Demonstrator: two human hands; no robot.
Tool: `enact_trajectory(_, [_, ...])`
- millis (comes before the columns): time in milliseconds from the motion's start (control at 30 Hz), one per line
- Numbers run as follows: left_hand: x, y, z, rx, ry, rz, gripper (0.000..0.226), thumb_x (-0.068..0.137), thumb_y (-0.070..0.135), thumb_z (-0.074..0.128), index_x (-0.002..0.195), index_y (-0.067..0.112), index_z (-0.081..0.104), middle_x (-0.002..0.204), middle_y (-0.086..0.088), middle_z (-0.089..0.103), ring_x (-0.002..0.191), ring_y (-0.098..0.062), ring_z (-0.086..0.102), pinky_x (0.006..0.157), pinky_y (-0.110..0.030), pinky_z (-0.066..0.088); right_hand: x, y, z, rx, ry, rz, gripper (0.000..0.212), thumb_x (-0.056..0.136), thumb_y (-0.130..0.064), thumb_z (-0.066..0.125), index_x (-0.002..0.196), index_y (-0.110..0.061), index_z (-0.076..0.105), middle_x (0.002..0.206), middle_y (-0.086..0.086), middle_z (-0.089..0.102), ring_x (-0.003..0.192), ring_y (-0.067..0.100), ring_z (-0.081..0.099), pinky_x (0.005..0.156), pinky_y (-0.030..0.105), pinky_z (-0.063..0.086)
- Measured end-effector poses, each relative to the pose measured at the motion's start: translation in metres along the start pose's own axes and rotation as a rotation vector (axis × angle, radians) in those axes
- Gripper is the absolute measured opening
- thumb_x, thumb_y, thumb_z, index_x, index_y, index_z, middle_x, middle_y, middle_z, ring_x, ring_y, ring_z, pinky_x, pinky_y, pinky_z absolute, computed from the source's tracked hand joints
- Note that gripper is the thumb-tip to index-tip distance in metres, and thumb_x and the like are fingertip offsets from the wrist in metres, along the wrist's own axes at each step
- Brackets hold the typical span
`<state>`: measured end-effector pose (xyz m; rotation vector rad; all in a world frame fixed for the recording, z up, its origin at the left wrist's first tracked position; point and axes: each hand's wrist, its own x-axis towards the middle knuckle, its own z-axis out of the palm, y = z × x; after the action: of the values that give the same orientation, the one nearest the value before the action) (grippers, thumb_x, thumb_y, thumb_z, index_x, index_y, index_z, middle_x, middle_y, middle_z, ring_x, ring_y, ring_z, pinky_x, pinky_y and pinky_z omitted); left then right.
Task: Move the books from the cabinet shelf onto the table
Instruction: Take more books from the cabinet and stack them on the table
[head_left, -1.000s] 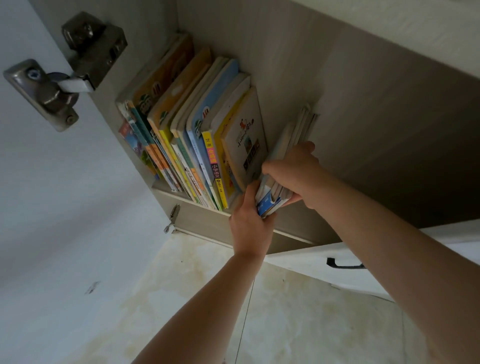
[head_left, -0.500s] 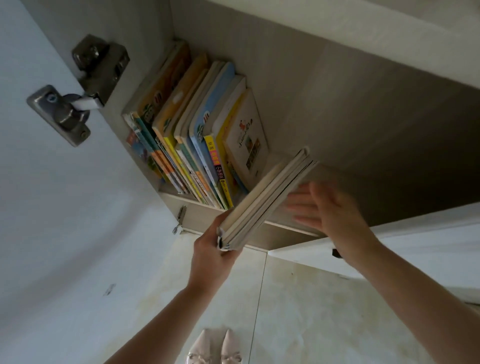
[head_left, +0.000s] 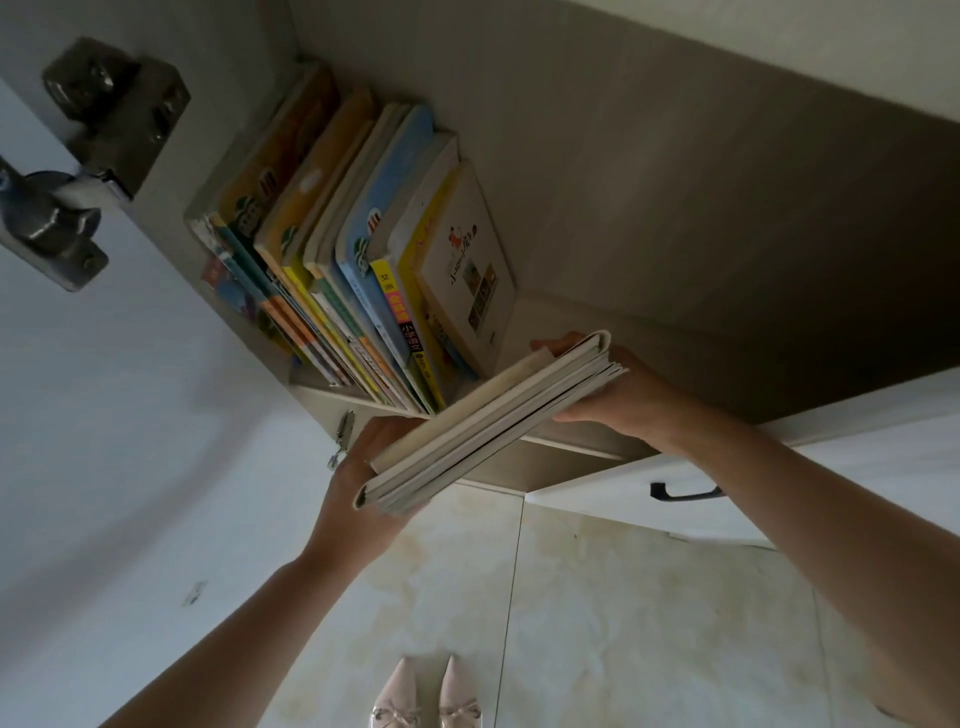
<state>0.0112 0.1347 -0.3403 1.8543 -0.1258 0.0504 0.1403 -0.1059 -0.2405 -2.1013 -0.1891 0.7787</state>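
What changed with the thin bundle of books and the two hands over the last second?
The thin bundle of books came off the shelf, out and down toward the person. The left hand took its near end; the right hand let go midway, then took hold of the far end. The row of upright books stayed leaning at the shelf's left.

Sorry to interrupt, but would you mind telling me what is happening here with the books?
A person is clearing a cabinet shelf. Both hands hold a bundle of thin books just off the shelf: the left hand grips its near end, the right hand its far end. A row of books stands on the shelf.
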Motion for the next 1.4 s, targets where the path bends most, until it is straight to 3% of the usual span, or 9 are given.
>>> enact_trajectory(67, [0.002,-0.004,-0.003,-0.021,0.058,-0.055,0.046,0.077,0.034,0.078,0.120,0.029,0.061,0.109,0.000,0.068,0.104,-0.026,0.066,0.081,-0.044,0.060,0.001,-0.002,0.001,-0.014,-0.001,-0.015,0.044,0.073,0.007,0.077,0.103,-0.024,0.064,0.093,-0.008,0.069,0.088,-0.002,0.066,0.083,0.018,0.056])
enact_trajectory(267, [-0.001,-0.008,-0.012,0.050,0.150,-0.124,0.058,0.072,0.006,0.081,0.106,0.048,0.060,0.094,0.036,0.064,0.094,0.012,0.062,0.073,-0.003,0.050,0.005,0.002,0.003,-0.090,-0.145,0.021,0.056,0.072,-0.006,0.081,0.122,-0.020,0.059,0.112,-0.004,0.069,0.107,0.007,0.063,0.093,0.024,0.052])
enact_trajectory(400, [0.002,-0.013,-0.014,0.161,0.153,-0.159,0.050,0.069,0.016,0.086,0.114,0.013,0.064,0.093,0.024,0.062,0.093,0.020,0.057,0.072,0.003,0.045,0.005,0.002,0.005,-0.064,-0.123,0.045,0.060,0.070,-0.009,0.084,0.124,-0.015,0.057,0.113,-0.001,0.069,0.105,0.007,0.064,0.091,0.024,0.055])
enact_trajectory(567, [0.005,-0.005,-0.025,0.018,0.082,-0.240,0.062,0.061,0.030,0.085,0.119,0.027,0.063,0.113,0.017,0.068,0.108,-0.001,0.064,0.084,-0.023,0.057,-0.010,-0.005,0.006,0.022,-0.098,0.123,0.037,0.073,-0.003,0.080,0.097,-0.026,0.065,0.093,-0.012,0.067,0.082,-0.005,0.062,0.065,0.002,0.049])
enact_trajectory(667, [-0.007,0.015,-0.035,-0.129,0.096,-0.345,0.060,0.046,0.028,0.087,0.103,0.036,0.069,0.102,0.015,0.074,0.100,-0.007,0.069,0.078,-0.023,0.058,-0.028,-0.012,0.008,0.091,-0.084,0.150,0.034,0.069,-0.008,0.084,0.088,-0.030,0.066,0.092,-0.012,0.071,0.090,0.007,0.069,0.073,0.015,0.056])
enact_trajectory(867, [-0.046,0.089,-0.046,-0.609,0.190,-0.577,0.083,0.028,0.030,0.095,0.103,0.020,0.061,0.098,-0.008,0.076,0.079,-0.028,0.074,0.061,-0.035,0.060,-0.100,-0.039,0.023,0.520,-0.023,0.184,0.038,0.066,-0.012,0.081,0.102,-0.019,0.072,0.110,0.006,0.074,0.106,0.029,0.068,0.100,0.052,0.048])
enact_trajectory(967, [-0.065,0.130,-0.046,-0.727,0.252,-0.693,0.058,0.055,0.023,0.084,0.106,0.013,0.060,0.100,-0.015,0.075,0.072,-0.029,0.073,0.056,-0.036,0.059,-0.140,-0.053,0.039,0.608,0.095,0.233,0.030,0.073,-0.031,0.080,0.101,-0.023,0.072,0.111,0.007,0.073,0.113,0.043,0.060,0.103,0.064,0.039])
enact_trajectory(1100, [-0.093,0.183,-0.054,-0.746,0.286,-0.819,0.047,0.072,0.011,0.071,0.117,0.008,0.057,0.102,-0.015,0.075,0.076,-0.033,0.073,0.060,-0.039,0.060,-0.191,-0.082,0.053,0.750,0.259,0.233,0.040,0.084,-0.022,0.068,0.121,-0.011,0.055,0.113,0.013,0.072,0.095,0.030,0.072,0.083,0.046,0.058])
enact_trajectory(1400, [-0.176,0.267,-0.084,-0.733,0.344,-0.937,0.032,0.090,0.022,0.062,0.120,0.013,0.061,0.106,-0.012,0.075,0.088,-0.041,0.072,0.073,-0.046,0.060,-0.284,-0.140,0.085,0.847,0.162,0.166,0.037,0.093,-0.019,0.054,0.128,-0.032,0.058,0.111,0.006,0.074,0.096,0.030,0.072,0.077,0.042,0.054])
